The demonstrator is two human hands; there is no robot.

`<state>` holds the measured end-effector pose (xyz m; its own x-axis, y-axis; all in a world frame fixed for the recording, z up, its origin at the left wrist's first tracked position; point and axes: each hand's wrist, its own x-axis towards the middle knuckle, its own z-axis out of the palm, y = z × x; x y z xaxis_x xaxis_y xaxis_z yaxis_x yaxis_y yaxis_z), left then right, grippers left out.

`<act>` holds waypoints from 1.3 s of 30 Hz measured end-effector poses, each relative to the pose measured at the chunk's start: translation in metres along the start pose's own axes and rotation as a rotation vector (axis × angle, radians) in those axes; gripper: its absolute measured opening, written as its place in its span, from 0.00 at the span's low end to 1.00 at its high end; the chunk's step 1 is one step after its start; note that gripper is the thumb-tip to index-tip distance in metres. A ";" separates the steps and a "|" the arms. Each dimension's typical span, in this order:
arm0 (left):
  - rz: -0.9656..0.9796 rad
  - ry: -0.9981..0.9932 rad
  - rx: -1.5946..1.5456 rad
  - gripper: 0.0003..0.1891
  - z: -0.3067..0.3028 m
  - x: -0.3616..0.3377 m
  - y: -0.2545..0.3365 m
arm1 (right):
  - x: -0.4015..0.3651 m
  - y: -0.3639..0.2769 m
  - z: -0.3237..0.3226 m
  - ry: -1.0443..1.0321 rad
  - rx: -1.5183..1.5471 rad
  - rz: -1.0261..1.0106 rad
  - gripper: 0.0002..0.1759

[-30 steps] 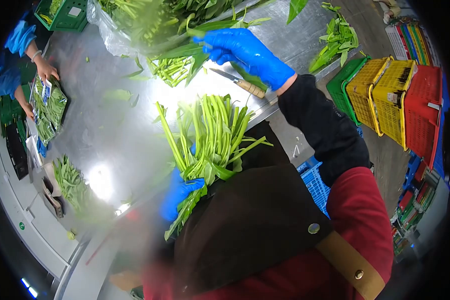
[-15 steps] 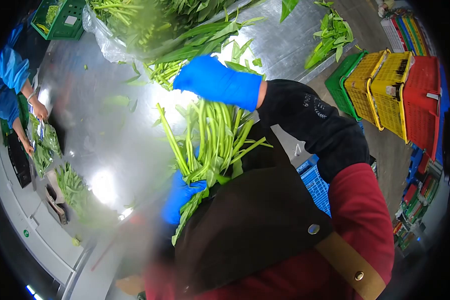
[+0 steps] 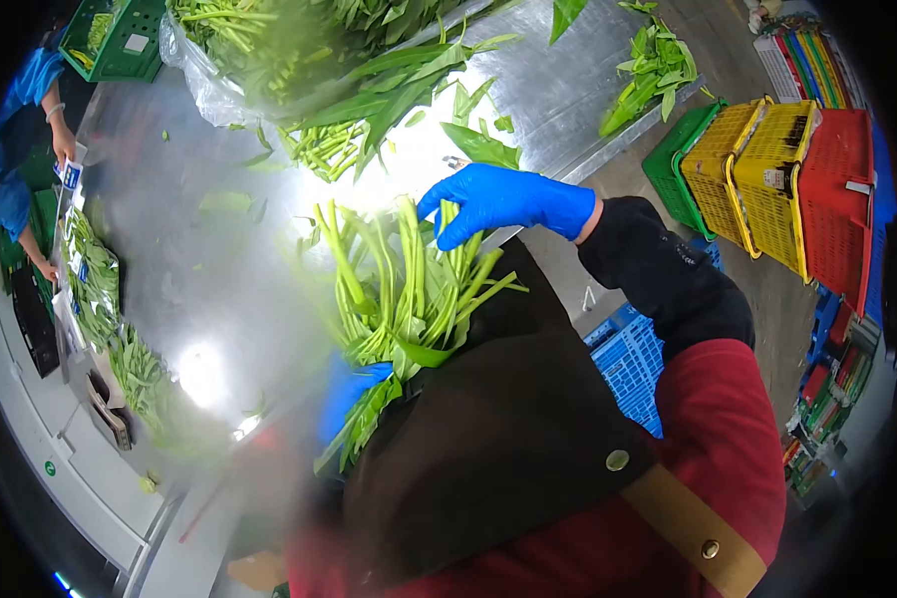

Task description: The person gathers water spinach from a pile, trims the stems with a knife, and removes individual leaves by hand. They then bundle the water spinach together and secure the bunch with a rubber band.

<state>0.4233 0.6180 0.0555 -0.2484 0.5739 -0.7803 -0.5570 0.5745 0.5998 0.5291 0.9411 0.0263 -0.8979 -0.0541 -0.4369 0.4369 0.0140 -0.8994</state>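
Note:
A bunch of leafy greens with thick pale-green stems, looking like water spinach (image 3: 409,289), is held in front of my apron, cut stem ends up and leaves down. My left hand (image 3: 347,397), in a blue glove, grips its leafy lower part from the left; most of its fingers are hidden behind leaves. At the top right of the bunch, my right hand (image 3: 508,204), also blue-gloved, has its thumb and fingers curled around a few stem ends. Cut stem pieces (image 3: 324,148) lie on the metal table (image 3: 169,249) just beyond.
A large heap of greens (image 3: 299,50) on plastic fills the table's far side; loose leaves (image 3: 653,75) lie at the right edge. Stacked crates (image 3: 767,184) stand right, a blue crate (image 3: 628,364) beside me. At left, a co-worker's hands (image 3: 60,149) handle bagged greens (image 3: 92,269).
My right hand has moved right and down from above the stem ends onto them, its fingers now visible. The bunch shifted slightly. At left, the co-worker's upper hand has moved up.

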 end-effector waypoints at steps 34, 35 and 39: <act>0.156 -0.038 -0.309 0.35 0.002 -0.002 -0.022 | 0.018 -0.043 -0.036 -0.098 0.303 -0.120 0.13; 0.112 0.008 -0.290 0.36 0.013 -0.006 -0.008 | 0.017 -0.045 -0.041 0.036 0.388 -0.133 0.15; 0.010 0.048 -0.233 0.39 0.001 -0.003 -0.017 | 0.033 -0.015 -0.078 0.450 0.104 -0.219 0.20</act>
<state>0.4344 0.6067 0.0477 -0.2889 0.5472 -0.7856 -0.7210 0.4154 0.5546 0.4892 1.0168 0.0243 -0.8938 0.3907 -0.2201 0.2183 -0.0498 -0.9746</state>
